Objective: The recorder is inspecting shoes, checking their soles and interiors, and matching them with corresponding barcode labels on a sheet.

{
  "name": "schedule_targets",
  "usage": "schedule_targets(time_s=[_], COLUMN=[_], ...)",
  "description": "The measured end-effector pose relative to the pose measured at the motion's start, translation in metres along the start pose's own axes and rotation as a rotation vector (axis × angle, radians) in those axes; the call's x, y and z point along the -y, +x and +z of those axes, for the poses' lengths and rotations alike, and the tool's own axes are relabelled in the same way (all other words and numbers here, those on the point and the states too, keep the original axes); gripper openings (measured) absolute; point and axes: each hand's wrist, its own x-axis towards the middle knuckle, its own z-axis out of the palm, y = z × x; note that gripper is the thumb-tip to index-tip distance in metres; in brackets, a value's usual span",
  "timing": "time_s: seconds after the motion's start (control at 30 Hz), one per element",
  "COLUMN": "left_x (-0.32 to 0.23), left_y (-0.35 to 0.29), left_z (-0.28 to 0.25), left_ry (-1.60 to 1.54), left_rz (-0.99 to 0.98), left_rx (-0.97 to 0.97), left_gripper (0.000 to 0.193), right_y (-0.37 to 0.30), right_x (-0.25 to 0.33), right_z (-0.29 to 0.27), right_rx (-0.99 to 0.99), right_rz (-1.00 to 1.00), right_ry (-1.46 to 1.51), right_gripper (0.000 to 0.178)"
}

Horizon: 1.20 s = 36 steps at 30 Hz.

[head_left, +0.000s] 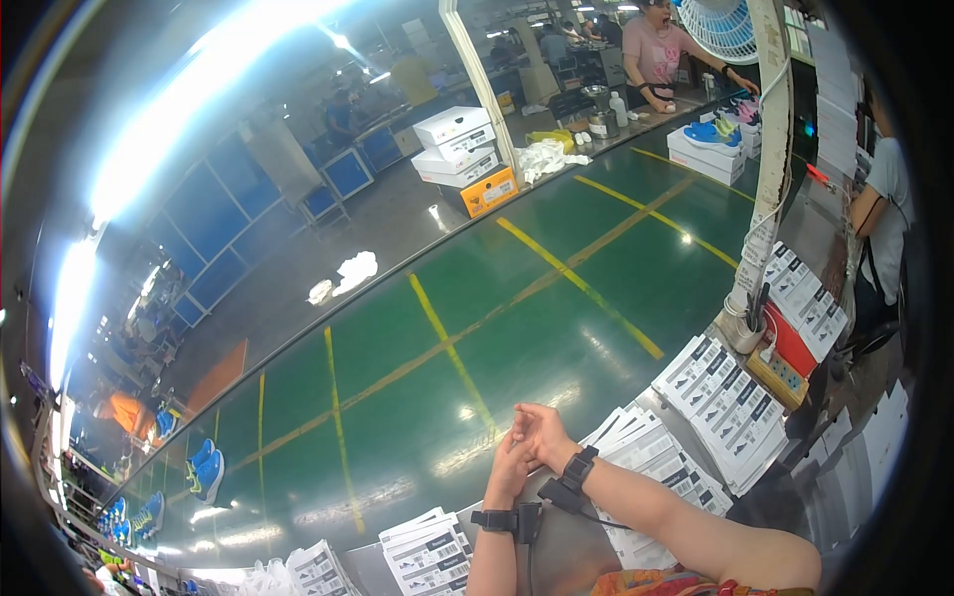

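My left hand (510,465) and my right hand (543,435) meet above the near edge of a green conveyor belt (397,417). Loosely bent, the right hand's fingers stretch leftward with no object visible in them. The left fingers point up against the right hand and overlap it, so their grip is partly hidden. A black strap with a small box circles each wrist. Below my right forearm lies a fanned stack of printed label sheets (661,472); another label stack (427,556) is left of my left wrist.
Blue sneakers (207,472) ride the belt at far left. Another blue shoe (713,134) sits on a white box at far right. Shoe boxes (457,144) stand beyond the belt. A post (765,189) rises at right, near more label sheets (723,407). A co-worker (661,50) stands across.
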Motion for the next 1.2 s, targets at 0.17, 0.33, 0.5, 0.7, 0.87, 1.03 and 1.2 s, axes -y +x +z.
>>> schedule_targets(time_s=[0.17,0.33,0.5,0.7,0.87,1.03,1.2], left_x=[-0.0027,-0.0025,-0.0023,-0.0008,0.0003,0.0036,0.0050], left_y=[0.0021,0.0009,-0.0006,0.0004,0.0001,0.0027,0.0034], left_z=[-0.0005,0.0003,0.0033,0.0022,0.0041,-0.0004,-0.0014], left_ry=[-0.029,-0.027,-0.008,-0.002,0.006,0.010,0.047], left_rz=[-0.039,-0.042,-0.013,-0.013,0.016,0.026,0.051], left_rx=[-0.034,-0.073,-0.083,-0.083,-0.088,-0.088,-0.091], left_gripper=[0.052,0.045,0.034,0.034,0.034,0.034,0.029], right_y=[0.0019,0.0032,0.0029,0.0025,0.0024,0.0032,0.0031], right_x=[0.0005,-0.0001,-0.0006,-0.0001,-0.0004,-0.0007,0.0003], right_z=[-0.0023,-0.0044,-0.0045,-0.0042,-0.0041,-0.0053,-0.0059], right_rx=[-0.030,0.000,-0.007,-0.025,-0.036,-0.041,-0.037], right_rz=[0.005,-0.005,-0.019,-0.029,-0.043,-0.060,-0.052], right_ry=[0.016,0.032,0.036,0.053,0.072,0.088,0.116], right_gripper=[0.015,0.014,0.015,0.016,0.015,0.014,0.013])
